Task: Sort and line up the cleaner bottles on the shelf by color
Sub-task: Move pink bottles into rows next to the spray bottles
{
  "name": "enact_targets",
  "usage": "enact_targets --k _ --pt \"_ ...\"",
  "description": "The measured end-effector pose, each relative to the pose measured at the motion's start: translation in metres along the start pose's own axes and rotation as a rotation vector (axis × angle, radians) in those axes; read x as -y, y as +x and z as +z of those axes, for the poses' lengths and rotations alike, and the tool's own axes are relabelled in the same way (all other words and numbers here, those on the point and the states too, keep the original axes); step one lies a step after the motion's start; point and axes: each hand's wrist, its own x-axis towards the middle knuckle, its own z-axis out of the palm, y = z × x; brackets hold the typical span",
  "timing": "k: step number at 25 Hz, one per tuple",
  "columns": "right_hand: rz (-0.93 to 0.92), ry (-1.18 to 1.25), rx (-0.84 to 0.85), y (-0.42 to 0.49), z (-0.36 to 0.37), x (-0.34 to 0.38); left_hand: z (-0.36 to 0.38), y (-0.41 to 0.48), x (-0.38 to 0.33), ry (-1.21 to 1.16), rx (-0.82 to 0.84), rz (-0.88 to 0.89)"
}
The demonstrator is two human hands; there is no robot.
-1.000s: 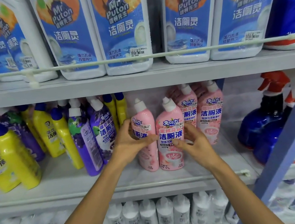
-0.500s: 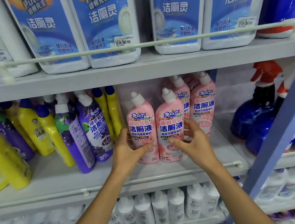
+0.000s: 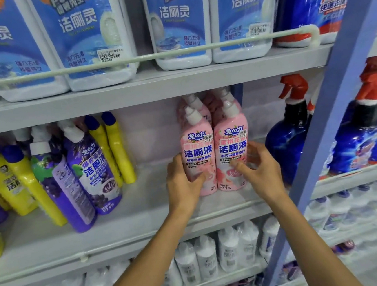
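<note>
Left hand [image 3: 183,185] is gripping the left pink bottle [image 3: 198,146], right hand [image 3: 261,172] is gripping the right pink bottle [image 3: 232,142]. I am pressing the pair together, likely to get them flush, labels forward, before the far pink bottles [image 3: 206,116]. Both are standing on the middle shelf [image 3: 121,225], well apart from the leaning purple bottles [image 3: 91,168] and yellow bottles [image 3: 117,148] at left.

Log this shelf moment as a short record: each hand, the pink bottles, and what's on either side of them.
left hand: grips the left pink bottle, thumb across its front
right hand: grips the right pink bottle
pink pair: upright, side by side, touching; more pink bottles behind
to their left: a gap, then yellow bottles and purple bottles, mixed and leaning
to their right: blue spray bottles
</note>
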Motion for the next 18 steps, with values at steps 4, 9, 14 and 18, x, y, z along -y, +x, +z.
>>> enact_targets --k 4,9,14,18 --pt "0.022 -0.04 -0.151 0.007 0.011 0.001 0.018 0.006 -0.004 -0.012 -0.023 -0.024" --pt "0.015 -0.02 -0.136 0.021 0.016 0.0 0.025 0.017 0.001 -0.008 -0.034 -0.08" --pt "0.057 0.074 -0.164 0.022 0.019 -0.011 0.028 0.023 0.002 -0.009 -0.025 -0.106" --pt "0.085 0.167 -0.168 0.02 0.021 -0.013 0.025 0.019 -0.006 -0.062 -0.023 -0.121"
